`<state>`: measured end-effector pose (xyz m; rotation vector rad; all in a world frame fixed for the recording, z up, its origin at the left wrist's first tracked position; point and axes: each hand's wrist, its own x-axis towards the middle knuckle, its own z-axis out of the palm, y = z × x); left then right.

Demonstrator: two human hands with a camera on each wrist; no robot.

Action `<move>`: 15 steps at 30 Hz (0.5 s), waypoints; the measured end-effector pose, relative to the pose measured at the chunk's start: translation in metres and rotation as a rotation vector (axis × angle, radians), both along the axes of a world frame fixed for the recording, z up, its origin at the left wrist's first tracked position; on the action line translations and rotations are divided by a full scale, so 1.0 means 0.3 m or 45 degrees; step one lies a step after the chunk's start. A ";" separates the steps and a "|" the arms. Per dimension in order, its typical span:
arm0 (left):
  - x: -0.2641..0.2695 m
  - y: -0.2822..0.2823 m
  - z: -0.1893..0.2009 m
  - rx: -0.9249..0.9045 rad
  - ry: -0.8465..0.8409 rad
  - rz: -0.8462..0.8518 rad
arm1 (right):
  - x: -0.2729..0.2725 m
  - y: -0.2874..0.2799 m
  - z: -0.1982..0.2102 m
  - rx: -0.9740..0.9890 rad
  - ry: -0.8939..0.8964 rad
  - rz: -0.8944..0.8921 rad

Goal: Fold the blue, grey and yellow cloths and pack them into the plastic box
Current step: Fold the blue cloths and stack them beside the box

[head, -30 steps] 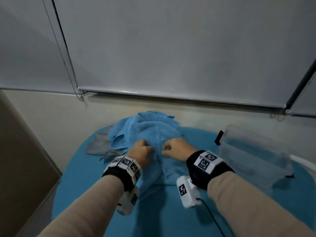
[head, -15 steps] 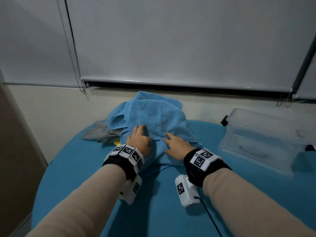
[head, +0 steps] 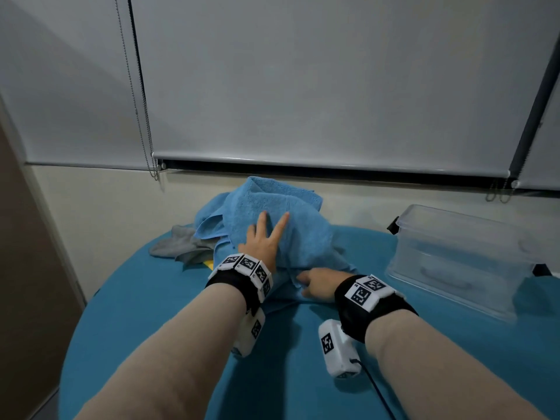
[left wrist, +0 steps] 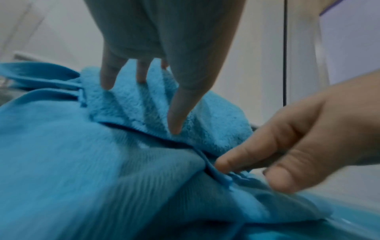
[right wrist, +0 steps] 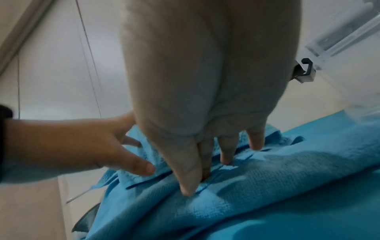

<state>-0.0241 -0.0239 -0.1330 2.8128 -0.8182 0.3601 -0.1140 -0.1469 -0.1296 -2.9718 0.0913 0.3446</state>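
The blue cloth (head: 291, 237) lies in a crumpled heap at the far middle of the table. My left hand (head: 262, 237) lies flat on top of it, fingers straight and spread. At the heap's near edge, my right hand (head: 315, 284) pinches the hem between thumb and index finger (left wrist: 228, 162). The grey cloth (head: 181, 247) pokes out to the left of the heap. A small yellow corner (head: 209, 263) shows under the blue cloth. The clear plastic box (head: 460, 262) stands open-topped on the right, apart from both hands.
A teal cover (head: 151, 344) lies over the round table, which ends close behind the heap at a cream wall. Roller blinds with hanging chains (head: 145, 122) are above. The box carries black latches (right wrist: 306, 68). A cable (head: 378, 392) trails from my right wrist.
My left hand has opened and slid farther up the blue heap. My right hand has drawn back toward me and taken the near hem. The camera has tilted up.
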 end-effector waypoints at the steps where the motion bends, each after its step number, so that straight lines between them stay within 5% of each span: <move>1: 0.009 -0.013 0.013 0.073 0.034 0.000 | -0.010 -0.003 -0.005 0.021 -0.001 0.018; 4: 0.034 -0.046 0.046 0.246 0.026 0.072 | -0.019 -0.025 -0.012 0.151 -0.078 -0.026; 7: 0.034 -0.065 0.040 0.294 -0.222 0.036 | -0.009 -0.055 0.003 0.269 -0.449 -0.206; 10: 0.033 -0.063 0.044 0.322 -0.058 0.008 | 0.005 -0.069 0.025 0.214 -0.699 -0.341; 15: -0.012 0.001 0.060 -0.208 0.174 -0.270 | 0.003 -0.054 0.022 0.002 -0.295 -0.167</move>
